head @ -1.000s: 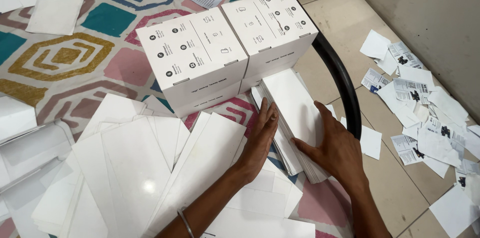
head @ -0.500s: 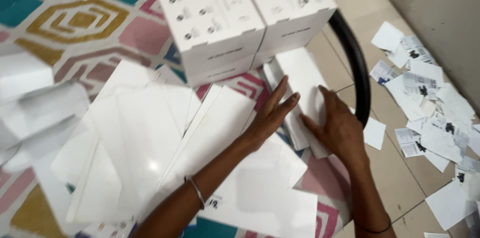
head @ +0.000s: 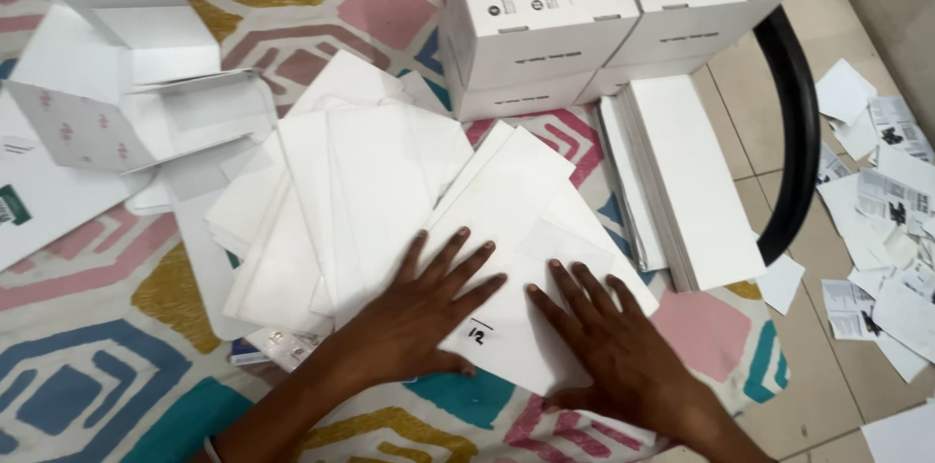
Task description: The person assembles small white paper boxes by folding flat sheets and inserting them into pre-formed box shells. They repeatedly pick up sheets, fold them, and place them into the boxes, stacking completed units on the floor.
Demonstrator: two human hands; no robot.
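Both the left hand [head: 414, 322] and the right hand [head: 623, 356] lie flat, fingers spread and grasping nothing, on the white flat sheets [head: 526, 220] at lower centre (light, thin, probably slippery; best lifted by an edge).

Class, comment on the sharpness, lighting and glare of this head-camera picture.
Head view: sharp on both hands, left and right, lying flat on the white flat paper sheets; light is even and soft with faint shadows; the white cardboard boxes look bright, not washed out.
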